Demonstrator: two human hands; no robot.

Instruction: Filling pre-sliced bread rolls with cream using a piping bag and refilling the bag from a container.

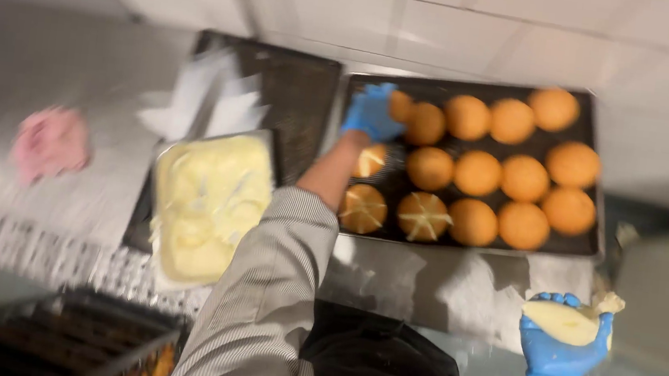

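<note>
Head view shows our left blue-gloved hand [373, 110] pinching a round golden-brown bun [401, 106] on the dark metal baking tray [588, 242], our right blue-gloved hand [561, 348] curled around a soft yellow-filled piping bag [563, 322], so we judge lifting comes next.

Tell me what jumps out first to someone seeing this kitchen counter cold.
The dark baking tray of round golden-brown buns at upper right draws the eye first; the blue-gloved left hand reaches to a bun at its far left corner. At lower right, the blue-gloved right hand holds a pale yellow piping bag. Left of the tray lies a container of pale yellow cream.
</note>
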